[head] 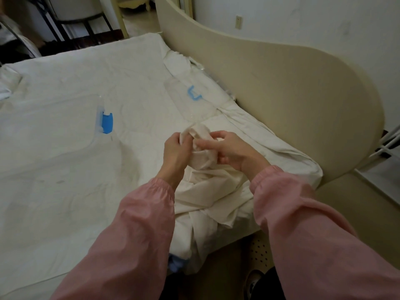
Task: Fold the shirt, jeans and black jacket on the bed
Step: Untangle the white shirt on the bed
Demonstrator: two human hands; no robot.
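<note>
Sleeves point(134, 234), pink, two, reaching in from the lower edge. Slipper point(259, 250), pale and perforated, on the floor beside the bed. Blue cloth point(176, 265), a scrap showing at the mattress edge; possibly the jeans, cannot tell.

Shirt point(207, 191), cream, heaped unfolded at the near corner of the bed, one narrow end lifted clear of the heap. Left hand point(175, 152), fingers curled round that lifted end. Right hand point(225, 150), thumb and fingers pinching the same end from the other side. Hands close together, just above the heap.

Step, as judged: first garment only begun, a sleeve or cuff being straightened. Next move calls for shaking the shirt open and laying it flat on open sheet. Black jacket not in view.

Bed point(65, 169), white wrinkled sheet. Blue clip point(107, 122) mid-sheet; blue handle point(193, 96) nearer the headboard point(292, 94), cream and curved. Wall socket point(238, 21) above it. Dark frame point(65, 24) at far left.
</note>
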